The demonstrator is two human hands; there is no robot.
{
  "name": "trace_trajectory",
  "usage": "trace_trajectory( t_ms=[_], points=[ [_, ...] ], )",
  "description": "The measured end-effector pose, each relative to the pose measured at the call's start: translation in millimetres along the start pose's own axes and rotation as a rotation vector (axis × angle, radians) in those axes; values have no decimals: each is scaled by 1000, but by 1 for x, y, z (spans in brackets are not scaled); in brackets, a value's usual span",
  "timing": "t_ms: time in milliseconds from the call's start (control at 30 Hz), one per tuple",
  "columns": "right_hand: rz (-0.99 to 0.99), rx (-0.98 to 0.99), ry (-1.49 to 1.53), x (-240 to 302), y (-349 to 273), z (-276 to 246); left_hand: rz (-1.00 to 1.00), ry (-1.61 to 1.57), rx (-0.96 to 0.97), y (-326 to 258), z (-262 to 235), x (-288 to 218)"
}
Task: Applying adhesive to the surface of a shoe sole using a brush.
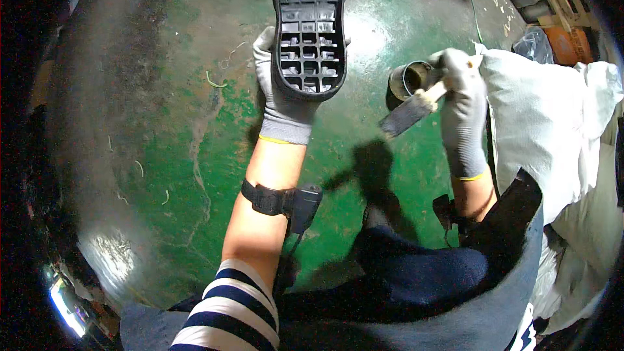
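My left hand [281,101], in a grey glove, holds a black shoe sole [311,26] up with its hollow gridded inner side facing me. My right hand [463,107], also gloved in grey, grips a flat brush [411,112] by its pale wooden handle, bristles pointing down-left toward the sole. The brush sits just below a small round metal can [408,79] on the floor, to the right of the sole. Brush and sole are apart.
Worn green floor [195,156] with scattered bits lies beneath. A large white sack [546,123] stands at the right, beside my right arm. Wooden pallet pieces and an orange object [565,42] lie at the top right. My dark-clad lap fills the bottom.
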State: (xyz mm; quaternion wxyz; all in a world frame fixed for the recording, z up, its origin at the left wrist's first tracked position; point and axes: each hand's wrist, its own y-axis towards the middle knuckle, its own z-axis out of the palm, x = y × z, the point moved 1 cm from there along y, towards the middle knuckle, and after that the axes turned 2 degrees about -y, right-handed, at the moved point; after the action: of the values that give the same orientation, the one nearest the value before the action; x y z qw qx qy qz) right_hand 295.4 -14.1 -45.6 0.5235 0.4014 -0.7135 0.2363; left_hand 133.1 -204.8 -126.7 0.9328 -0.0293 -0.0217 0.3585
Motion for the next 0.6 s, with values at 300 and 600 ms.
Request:
trace_trajectory(
  t_ms=[300, 600],
  points=[
    [-143, -68, 268, 42, 46, -16, -86, 122, 8, -1, -15, 12],
    [-61, 63, 234, 21, 58, -11, -117, 153, -56, -2, -5, 5]
  ],
)
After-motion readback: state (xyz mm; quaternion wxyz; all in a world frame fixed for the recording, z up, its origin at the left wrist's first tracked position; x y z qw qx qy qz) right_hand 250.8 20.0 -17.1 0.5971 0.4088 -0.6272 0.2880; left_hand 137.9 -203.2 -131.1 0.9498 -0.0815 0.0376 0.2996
